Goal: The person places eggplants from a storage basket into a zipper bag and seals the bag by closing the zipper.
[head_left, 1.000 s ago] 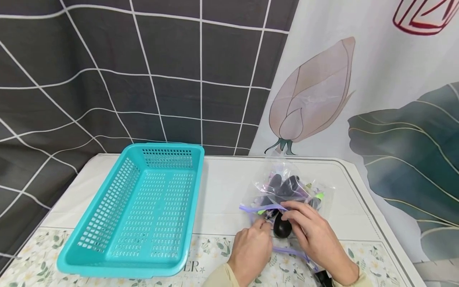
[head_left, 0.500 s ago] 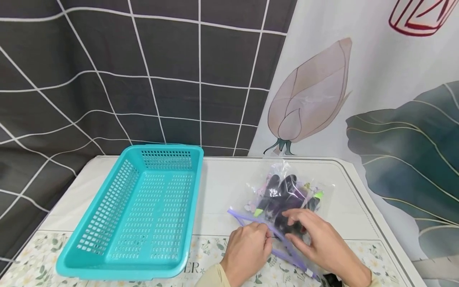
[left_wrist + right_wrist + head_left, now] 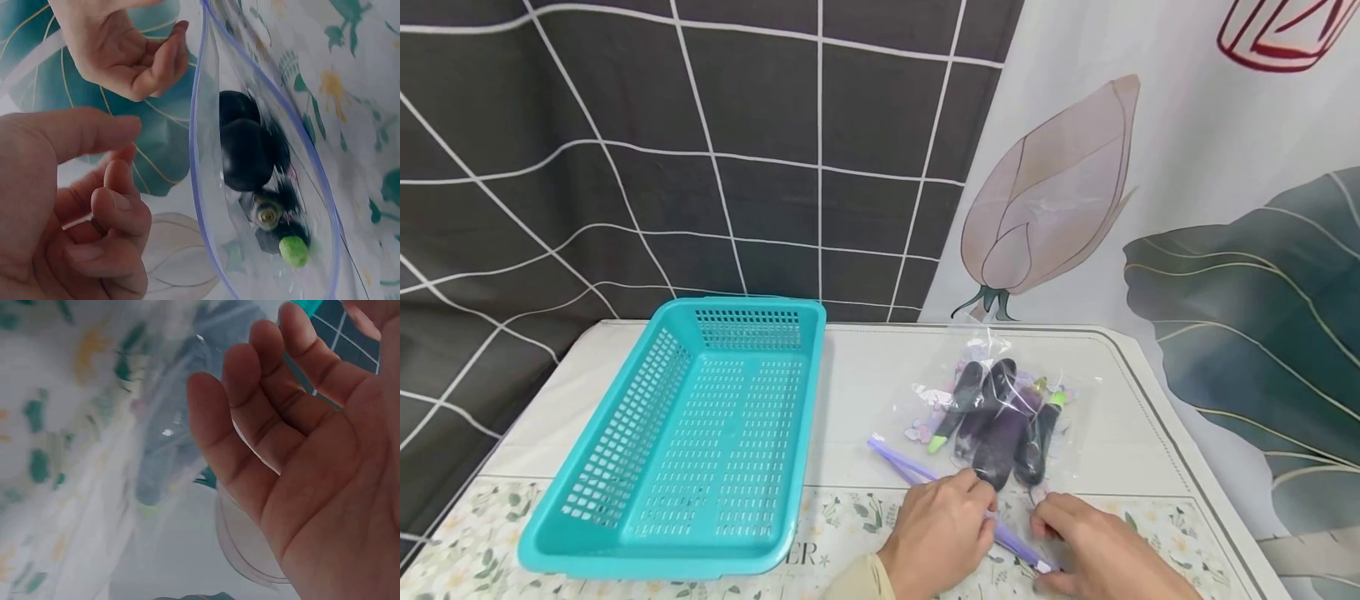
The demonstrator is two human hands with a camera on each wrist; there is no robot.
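Note:
A clear zip bag (image 3: 898, 400) with a purple zip edge (image 3: 902, 467) lies on the table in the head view. Inside are several dark eggplants (image 3: 1003, 429), some with bright green ends. Its mouth gapes in the left wrist view, where black rounded eggplant ends (image 3: 247, 153) and a green tip (image 3: 294, 251) show. My left hand (image 3: 940, 529) is over the zip edge, its fingers loosely bent and holding nothing in the left wrist view. Beside the zip's right end is my right hand (image 3: 1093, 542). The right wrist view shows its fingers (image 3: 209, 419) relaxed, with nothing in them.
A turquoise perforated basket (image 3: 801, 500) stands to the left of the bag. The table (image 3: 865, 375) has a pale back part and a flower-printed front part. Behind it hang a dark grid-patterned cloth (image 3: 752, 100) and a white cloth with plant prints (image 3: 1075, 33).
The eggplant that stuck out at the bag's mouth is now inside the bag. My right hand has drawn back from the eggplants towards the zip's right end; the left has moved slightly right.

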